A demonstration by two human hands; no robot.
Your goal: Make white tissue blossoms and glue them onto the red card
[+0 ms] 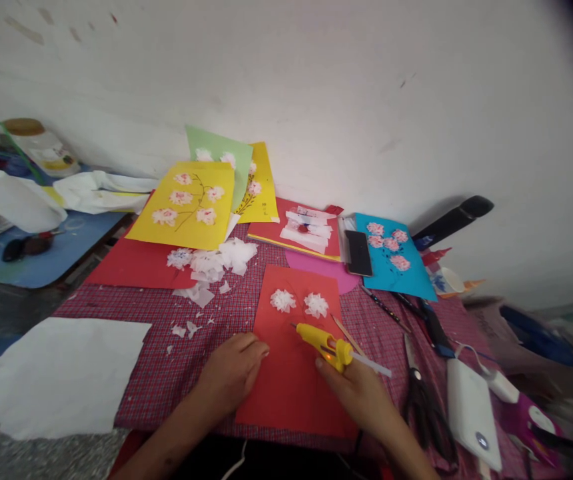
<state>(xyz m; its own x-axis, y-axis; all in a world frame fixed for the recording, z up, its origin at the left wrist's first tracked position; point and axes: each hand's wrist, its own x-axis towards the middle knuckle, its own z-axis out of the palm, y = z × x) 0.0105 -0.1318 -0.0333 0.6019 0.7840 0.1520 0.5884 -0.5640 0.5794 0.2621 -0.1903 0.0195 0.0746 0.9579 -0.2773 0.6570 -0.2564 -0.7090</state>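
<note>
A yellow glue gun (pixel 324 343) is gripped in my right hand (pixel 359 390), its nozzle pointing left above a sheet of red paper (pixel 291 393). A translucent glue stick (pixel 374 365) sticks out of its back, and a small orange light glows on it. Two white tissue flowers, one on the left (pixel 283 300) and one on the right (pixel 316 305), sit on the upper part of the sheet beside faint drawn lines. At the sheet's left edge rests my left hand (pixel 234 367), fingers curled together; what is under them is hidden. A pencil (pixel 347 333) lies across the right edge.
White tissue petals (pixel 209 263) and scraps lie behind my left hand. Finished flower cards, yellow (pixel 191 227) and blue (pixel 401 267), lean at the back. Black scissors (pixel 429 413), a white power bank (pixel 474 410) and a phone (pixel 358 252) are on the right; white paper (pixel 61 373) is left.
</note>
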